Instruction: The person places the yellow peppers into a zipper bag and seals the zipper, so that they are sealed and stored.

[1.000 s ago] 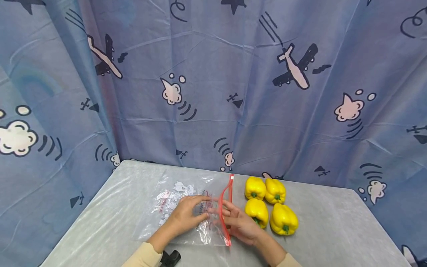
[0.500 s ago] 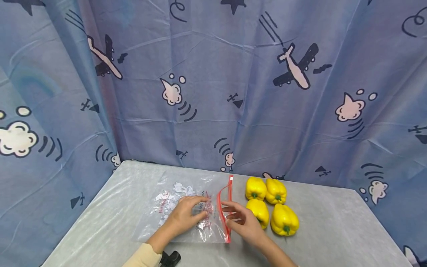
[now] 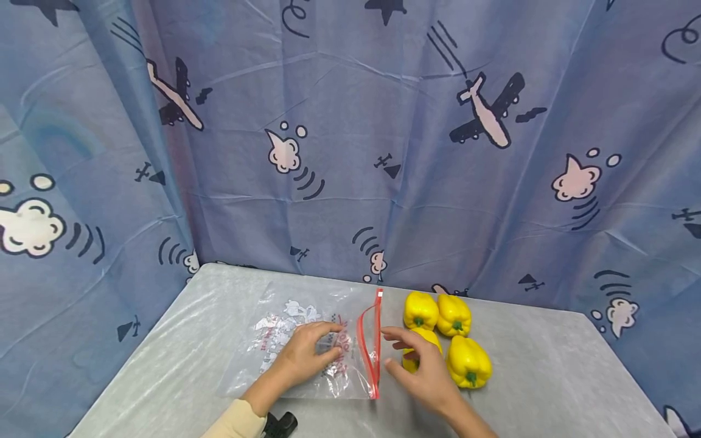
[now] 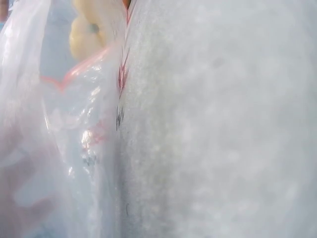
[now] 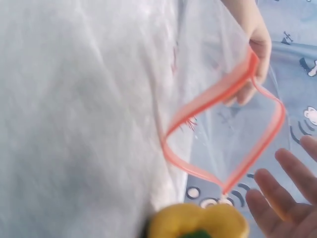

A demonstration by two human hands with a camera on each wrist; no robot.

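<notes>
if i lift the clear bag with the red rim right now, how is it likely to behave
The clear bag is likely floppy, since it looks see-through and creased. It should be light for its size, as nothing bulky shows inside. The red rim may be somewhat stiffer, since it bows apart into an open loop.

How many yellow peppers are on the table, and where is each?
4, right of the clear bag: back-left pepper, back-right pepper, front-right pepper, and front-left pepper, partly covered by the right hand. No others show.
</notes>
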